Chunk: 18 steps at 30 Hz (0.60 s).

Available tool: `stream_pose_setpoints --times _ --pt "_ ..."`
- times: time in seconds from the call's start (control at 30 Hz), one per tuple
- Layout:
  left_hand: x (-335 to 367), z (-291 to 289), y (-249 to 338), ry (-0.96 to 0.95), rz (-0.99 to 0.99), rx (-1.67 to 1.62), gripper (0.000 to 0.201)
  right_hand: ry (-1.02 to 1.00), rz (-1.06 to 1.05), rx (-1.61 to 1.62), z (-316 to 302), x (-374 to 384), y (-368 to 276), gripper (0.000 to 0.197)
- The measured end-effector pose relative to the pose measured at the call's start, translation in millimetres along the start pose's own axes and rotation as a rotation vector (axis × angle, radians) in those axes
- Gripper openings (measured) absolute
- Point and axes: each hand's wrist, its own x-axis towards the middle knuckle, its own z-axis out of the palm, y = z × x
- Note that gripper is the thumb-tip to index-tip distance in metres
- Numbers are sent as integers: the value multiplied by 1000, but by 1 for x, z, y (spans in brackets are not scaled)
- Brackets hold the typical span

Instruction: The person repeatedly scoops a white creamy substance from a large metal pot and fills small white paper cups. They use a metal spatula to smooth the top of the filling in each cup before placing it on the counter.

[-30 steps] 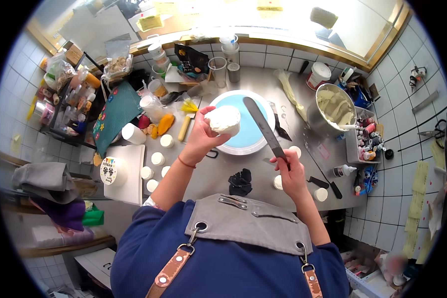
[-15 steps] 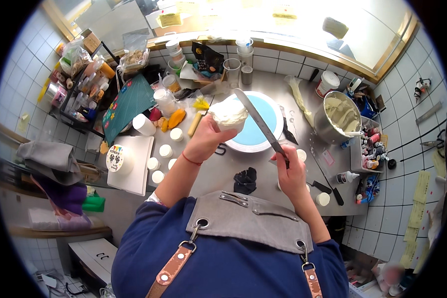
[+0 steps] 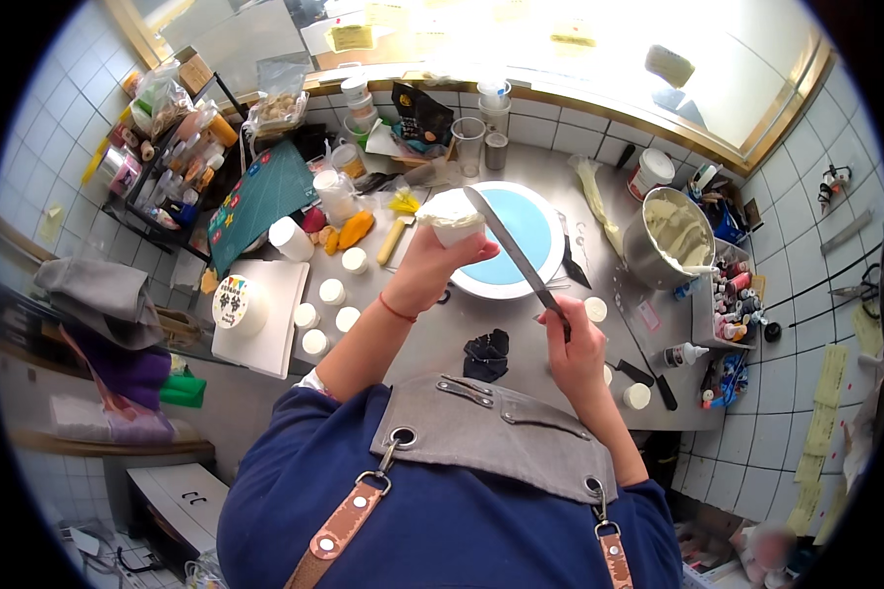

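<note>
My left hand (image 3: 427, 273) is wrapped round a small white cup (image 3: 459, 235) and holds it up over the near left rim of a turntable. White cream (image 3: 449, 207) rises above the cup's rim. In my right hand (image 3: 577, 344) is the handle of a long metal icing spatula (image 3: 511, 241), its blade slanting up to the left. The blade's tip is right beside the cream; I cannot tell whether they touch. Below lies the turntable (image 3: 532, 234), with a pale blue top and a white rim. A crumpled black cloth (image 3: 485, 354) rests on the steel table nearer me.
Several small white jars (image 3: 333, 292) stand at the left, near a white decorated cake (image 3: 234, 306) on a board. A metal bowl of pale cream (image 3: 665, 240) stands at the right, beside a bin of bottles (image 3: 727, 294). Dark-handled knives (image 3: 666, 392) lie at the right edge.
My left hand has turned and shifted slightly left with the cup. The cream on it looks lower and flatter. The spatula stays near the cup, in almost the same slant.
</note>
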Motion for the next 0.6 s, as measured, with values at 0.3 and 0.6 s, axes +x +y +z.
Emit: stream_pose_setpoints --times 0.3,0.6 --pt "0 0 0 -4 -13 -30 47 4 47 25 3 0 -5 12" --pt "-7 -2 12 -135 -24 -100 58 38 90 69 -2 3 -2 11"
